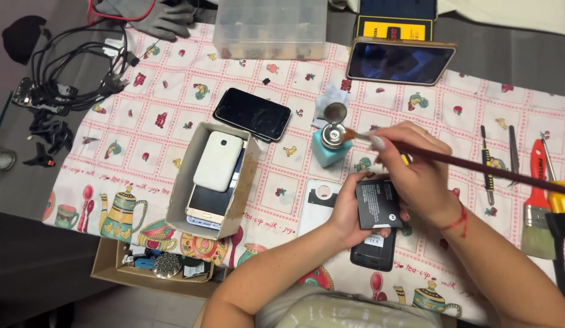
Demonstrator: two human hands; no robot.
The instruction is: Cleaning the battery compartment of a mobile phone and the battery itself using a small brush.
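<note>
- At the far left edge of the tabletop (27, 188), a tangle of black cables (70, 73) lies partly on the patterned tablecloth (173, 79), with small black clips (49, 136) just beside it.
- Below the tabletop edge, a low cardboard tray (112, 270) holds small parts, among them a round metal piece.
- Further right, an open cardboard box (240, 194) stands on the cloth with several phones stacked in it, a white phone (217, 161) on top.
- Just behind the box lies a black smartphone (252, 113), screen up; behind that stands a clear plastic organiser box (270, 27).
- Near the middle, a light blue pump bottle (327, 149) with a metal top stands upright on the cloth.
- Left hand (343, 209): fingers closed around the left edge of a black phone battery (379, 203), holding it above a black phone (372, 249) that lies on the cloth; a white back cover (319, 206) lies just beside, under the wrist.
- Right hand (416, 176): fingers pinched on a long brown paintbrush (477, 165), its bristle tip just beside the bottle's metal top.
- Behind the hands, a large phone in a tan case (401, 61) leans screen-forward.
- At the right edge lie a screwdriver (487, 164), metal tweezers (514, 155), a red-handled flat brush (537, 206) and a yellow-handled tool (558, 197).
</note>
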